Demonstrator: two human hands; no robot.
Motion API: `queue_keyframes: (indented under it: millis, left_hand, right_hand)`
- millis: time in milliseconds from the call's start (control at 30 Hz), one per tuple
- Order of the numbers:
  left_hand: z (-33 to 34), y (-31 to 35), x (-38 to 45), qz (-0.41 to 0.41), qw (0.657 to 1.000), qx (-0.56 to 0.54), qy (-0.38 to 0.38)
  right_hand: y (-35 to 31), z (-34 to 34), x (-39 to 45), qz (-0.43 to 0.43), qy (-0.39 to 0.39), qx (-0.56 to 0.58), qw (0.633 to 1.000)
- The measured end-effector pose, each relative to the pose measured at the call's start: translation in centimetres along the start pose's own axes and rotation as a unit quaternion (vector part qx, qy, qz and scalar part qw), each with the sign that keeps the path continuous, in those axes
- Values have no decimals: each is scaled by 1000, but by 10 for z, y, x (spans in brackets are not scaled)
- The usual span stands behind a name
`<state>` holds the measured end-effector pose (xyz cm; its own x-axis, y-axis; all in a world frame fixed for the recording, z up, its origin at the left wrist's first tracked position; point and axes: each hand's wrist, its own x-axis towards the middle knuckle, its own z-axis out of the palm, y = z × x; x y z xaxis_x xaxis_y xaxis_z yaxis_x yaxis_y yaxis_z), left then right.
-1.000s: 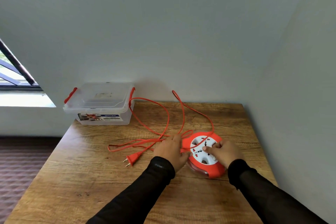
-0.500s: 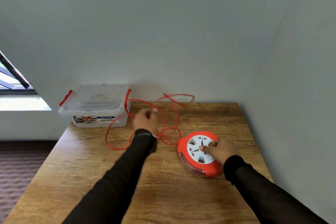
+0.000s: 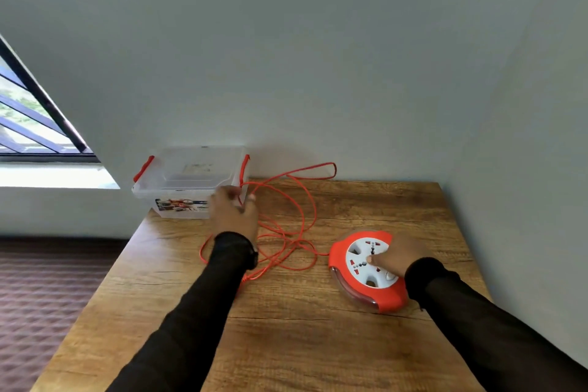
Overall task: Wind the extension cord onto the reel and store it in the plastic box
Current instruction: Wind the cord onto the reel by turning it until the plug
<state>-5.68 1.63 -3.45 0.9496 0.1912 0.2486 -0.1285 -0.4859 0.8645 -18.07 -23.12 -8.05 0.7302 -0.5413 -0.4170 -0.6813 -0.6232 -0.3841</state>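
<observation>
The orange and white cord reel [image 3: 359, 264] lies flat on the wooden table [image 3: 302, 328] at the right. My right hand [image 3: 394, 258] rests on its white socket face, fingers pressed down. Loose orange cord [image 3: 299, 216] sprawls in loops from the reel toward the back wall and left. My left hand [image 3: 234, 210] is raised over the table near the clear plastic box [image 3: 187, 181], with strands of cord caught in its closed fingers. The box has red latches and its lid is on. The plug is hidden.
The table stands in a corner, with walls behind and to the right. Its left edge drops to a patterned brown floor [image 3: 47, 289]. A barred window [image 3: 28, 124] is at the far left.
My left hand left the reel, swept up and back toward the box, dragging cord loops with it. The right hand stayed on the reel. The plug is no longer visible.
</observation>
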Motion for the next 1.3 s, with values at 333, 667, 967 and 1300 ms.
queue_keyframes:
  millis: [333,667,967,1300]
  left_hand:
    - [59,-8,-111,-289,820,5,-494]
    - [70,13,-119,-422,775,-125,-454]
    - [89,18,-119,-446,777,-199,-397]
    - [77,32,-89,-256,843,-152,-449]
  right_hand:
    - [2,-8,-16,-85,57,-129,986]
    - [13,-3,-15,-283,24,-326,902]
    - [27,-18,-4,-367,-41,-204,907]
    - [24,-28,-6,-417,-14,-450,789]
